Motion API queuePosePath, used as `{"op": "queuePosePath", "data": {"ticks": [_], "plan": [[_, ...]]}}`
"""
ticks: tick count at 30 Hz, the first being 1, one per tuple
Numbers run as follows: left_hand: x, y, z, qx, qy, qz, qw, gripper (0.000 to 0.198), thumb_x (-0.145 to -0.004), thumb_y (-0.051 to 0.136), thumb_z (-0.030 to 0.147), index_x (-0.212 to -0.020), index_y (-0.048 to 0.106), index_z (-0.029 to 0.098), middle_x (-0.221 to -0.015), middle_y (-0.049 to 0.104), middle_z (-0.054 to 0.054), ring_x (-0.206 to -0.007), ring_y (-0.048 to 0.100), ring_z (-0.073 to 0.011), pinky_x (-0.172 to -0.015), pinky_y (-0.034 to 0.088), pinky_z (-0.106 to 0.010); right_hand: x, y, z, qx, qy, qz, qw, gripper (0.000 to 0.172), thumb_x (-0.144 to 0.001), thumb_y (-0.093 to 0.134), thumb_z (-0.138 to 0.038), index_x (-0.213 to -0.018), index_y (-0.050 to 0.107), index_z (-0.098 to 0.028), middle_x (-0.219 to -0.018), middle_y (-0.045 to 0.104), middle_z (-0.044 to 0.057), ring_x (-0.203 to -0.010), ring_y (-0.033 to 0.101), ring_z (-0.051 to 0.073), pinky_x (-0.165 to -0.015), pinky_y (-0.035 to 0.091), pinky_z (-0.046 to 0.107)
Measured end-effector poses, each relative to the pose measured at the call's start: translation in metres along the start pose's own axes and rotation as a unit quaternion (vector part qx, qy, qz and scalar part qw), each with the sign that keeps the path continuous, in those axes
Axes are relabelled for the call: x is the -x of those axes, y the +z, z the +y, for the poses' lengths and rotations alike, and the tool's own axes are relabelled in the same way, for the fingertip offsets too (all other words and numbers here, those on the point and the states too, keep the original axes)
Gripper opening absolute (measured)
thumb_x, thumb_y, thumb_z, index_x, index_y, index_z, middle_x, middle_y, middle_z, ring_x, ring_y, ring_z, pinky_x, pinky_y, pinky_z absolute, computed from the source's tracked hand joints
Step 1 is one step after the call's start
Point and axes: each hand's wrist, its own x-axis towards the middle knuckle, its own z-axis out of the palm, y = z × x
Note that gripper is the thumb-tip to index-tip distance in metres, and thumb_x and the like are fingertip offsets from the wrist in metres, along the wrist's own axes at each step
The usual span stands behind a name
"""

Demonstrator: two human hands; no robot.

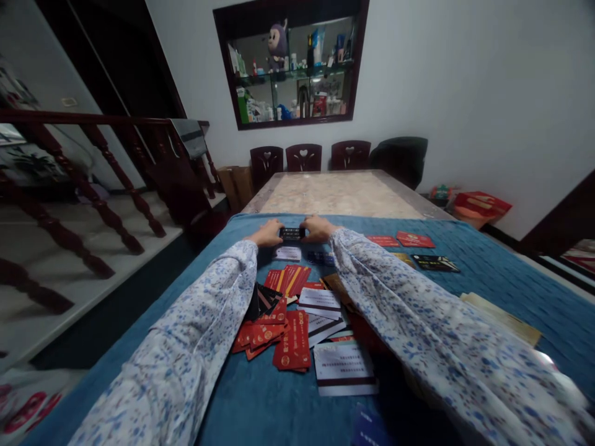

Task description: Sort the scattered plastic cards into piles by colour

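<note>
Both my arms, in floral sleeves, reach far forward over a blue cloth (488, 266) on the table. My left hand (267, 235) and my right hand (318, 228) pinch the two ends of a dark card (292, 233) near the cloth's far edge. Just below it lies a white card (288, 253). Between my arms is a loose heap of red, black and white cards (297, 322), some showing magnetic stripes.
Two red cards (402, 240) and a black card (434, 263) lie apart at the right. A tan envelope (504, 317) sits further right. Beyond the cloth is a marble tabletop (339, 193), dark chairs (304, 157), a wall cabinet (290, 62). Stair railing (93, 161) stands left.
</note>
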Motion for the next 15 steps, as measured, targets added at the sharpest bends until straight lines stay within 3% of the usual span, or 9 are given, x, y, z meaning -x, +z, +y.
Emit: {"op": "queuePosePath", "data": {"ticks": [6, 15], "plan": [[-0.012, 0.003, -0.001, -0.031, -0.007, -0.007, 0.999, 0.043, -0.073, 0.068, 0.015, -0.116, 0.072, 0.013, -0.127, 0.067, -0.013, -0.121, 0.062, -0.0300, -0.109, 0.049, -0.034, -0.016, 0.008, 0.006, -0.003, 0.001, -0.003, 1.000, 0.043, -0.087, 0.068, -0.036, -0.126, 0.074, -0.020, -0.139, 0.065, 0.016, -0.128, 0.060, 0.033, -0.097, 0.052, 0.041], [-0.023, 0.010, -0.006, -0.033, -0.031, -0.030, 0.999, 0.041, -0.072, 0.067, 0.013, -0.113, 0.074, 0.016, -0.117, 0.074, -0.011, -0.113, 0.066, -0.0297, -0.101, 0.054, -0.034, -0.034, 0.017, 0.009, -0.010, 0.010, -0.017, 1.000, 0.041, -0.087, 0.069, -0.035, -0.124, 0.075, -0.018, -0.137, 0.069, 0.015, -0.125, 0.063, 0.031, -0.100, 0.050, 0.040]]}}
